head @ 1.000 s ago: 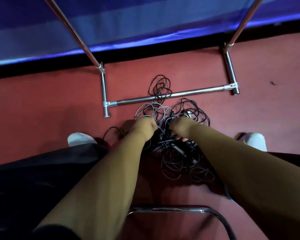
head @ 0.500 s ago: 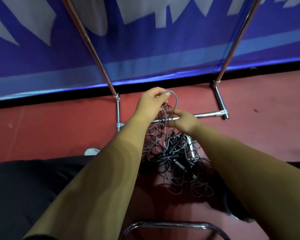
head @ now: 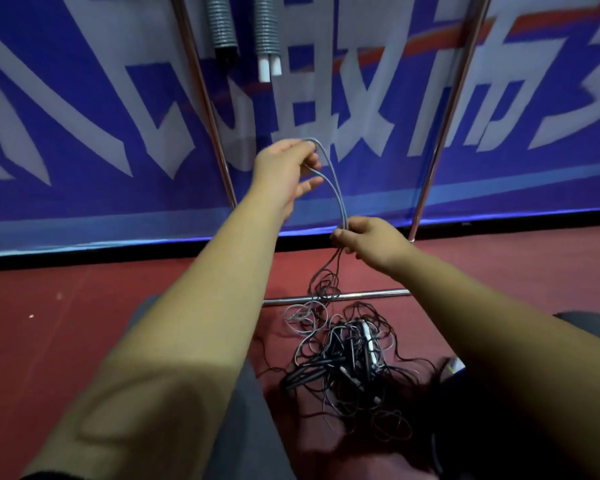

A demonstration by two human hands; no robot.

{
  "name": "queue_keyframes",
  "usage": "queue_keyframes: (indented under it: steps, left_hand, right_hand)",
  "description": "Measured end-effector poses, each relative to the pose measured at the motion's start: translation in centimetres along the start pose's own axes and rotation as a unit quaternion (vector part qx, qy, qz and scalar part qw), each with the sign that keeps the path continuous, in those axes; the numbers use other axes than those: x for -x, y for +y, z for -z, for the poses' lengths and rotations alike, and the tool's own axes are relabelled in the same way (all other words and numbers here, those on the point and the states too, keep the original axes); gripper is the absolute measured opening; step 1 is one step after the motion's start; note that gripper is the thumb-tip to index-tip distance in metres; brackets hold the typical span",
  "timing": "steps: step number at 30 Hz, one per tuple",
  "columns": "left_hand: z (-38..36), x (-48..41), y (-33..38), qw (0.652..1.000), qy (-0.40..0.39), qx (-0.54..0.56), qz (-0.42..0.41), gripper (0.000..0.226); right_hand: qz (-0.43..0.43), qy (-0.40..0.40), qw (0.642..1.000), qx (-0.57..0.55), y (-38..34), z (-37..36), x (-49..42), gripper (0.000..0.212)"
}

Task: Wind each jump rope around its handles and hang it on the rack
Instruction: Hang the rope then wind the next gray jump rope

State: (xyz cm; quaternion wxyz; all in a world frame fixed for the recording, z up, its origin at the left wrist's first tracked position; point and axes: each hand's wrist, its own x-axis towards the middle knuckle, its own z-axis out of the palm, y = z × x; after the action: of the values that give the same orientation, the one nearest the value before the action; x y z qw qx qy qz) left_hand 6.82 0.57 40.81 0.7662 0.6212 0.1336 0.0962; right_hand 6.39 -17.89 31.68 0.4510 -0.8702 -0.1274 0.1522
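A grey jump rope runs as a doubled loop between my hands. My left hand is raised and pinches the loop's top. My right hand sits lower and grips both strands where they drop toward the floor. Below lies a tangled pile of ropes with black handles and one white handle. The chrome rack stands behind, its two uprights rising past my hands and its base bar on the floor. Two wound ropes hang at the top, one with black handle ends and one with white.
A blue banner with large white characters covers the wall behind the rack. The floor is red. My dark trouser legs are at bottom left and right, with a shoe tip beside the pile.
Both hands rose from the pile, drawing the grey rope up; the left hand went higher than the right. The view tilted up, bringing the hanging wound ropes into sight.
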Motion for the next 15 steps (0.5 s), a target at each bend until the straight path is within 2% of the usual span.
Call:
queue_keyframes:
  steps: [4,8,10,11,12,13,14,15]
  left_hand:
    - [0.6,0.6,1.6,0.999,0.017,0.033,0.020,0.003]
    - [0.7,1.6,-0.4,0.998,0.019,0.040,0.052,0.007]
    - [1.2,2.3,-2.6,0.994,-0.007,0.010,0.111,0.012]
    - [1.5,2.7,-3.7,0.987,-0.037,-0.047,0.152,0.013]
    - [1.9,3.0,-4.8,0.968,-0.087,-0.143,0.187,0.013]
    - [2.2,3.1,-5.8,0.934,-0.152,-0.253,0.200,0.012]
    - [2.3,3.2,-6.6,0.894,-0.220,-0.340,0.192,0.020]
    - [2.2,3.2,-7.3,0.863,-0.282,-0.381,0.174,0.035]
  right_hand:
    - [0.011,0.022,0.999,-0.032,-2.7,2.4,2.3,0.028]
    - [0.006,0.068,0.994,-0.090,-3.3,2.7,4.0,0.023]
    - [-0.018,0.086,0.983,-0.163,-3.0,2.2,4.6,0.021]
    - [-0.033,0.095,0.975,-0.196,-2.9,2.0,4.7,0.022]
    - [-0.046,0.104,0.968,-0.223,-3.0,1.9,4.7,0.022]
    - [-0.054,0.112,0.961,-0.245,-3.1,1.9,4.6,0.023]
    - [-0.061,0.118,0.954,-0.270,-3.3,2.1,4.4,0.022]
    - [-0.067,0.123,0.945,-0.296,-3.4,2.3,4.1,0.022]
